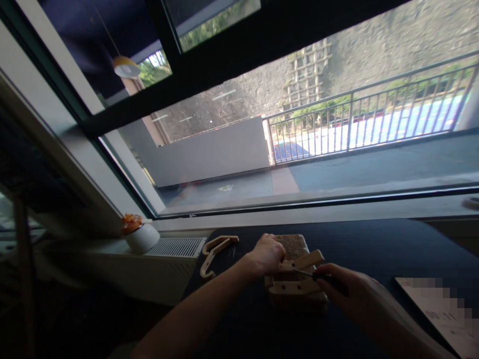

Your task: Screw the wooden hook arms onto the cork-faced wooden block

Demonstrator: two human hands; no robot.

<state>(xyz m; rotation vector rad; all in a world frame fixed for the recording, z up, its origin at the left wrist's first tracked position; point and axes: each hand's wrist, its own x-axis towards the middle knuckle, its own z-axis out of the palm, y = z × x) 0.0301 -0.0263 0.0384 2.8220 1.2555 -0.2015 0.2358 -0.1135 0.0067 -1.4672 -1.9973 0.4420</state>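
Observation:
A rough-surfaced brown board (294, 244) lies on the dark table, with pale wooden hooks across it. My left hand (267, 254) is closed over the end of the upper wooden hook (309, 260), its fingertips partly hidden. In my right hand (346, 285) is a screwdriver (306, 272) with a dark handle. Its thin shaft points left, and the tip meets the upper hook near a hole. Nearer to me, a second wooden hook (292, 288) with dark holes lies across the board.
On the table's left side are two more wooden hooks (220, 243) and a few small, thin screws or nails (232, 252). A flat panel (434, 309), partly pixelated, lies at right. Beyond the table are a white pot (144, 239) with orange flowers, a radiator grille (175, 247) and a window.

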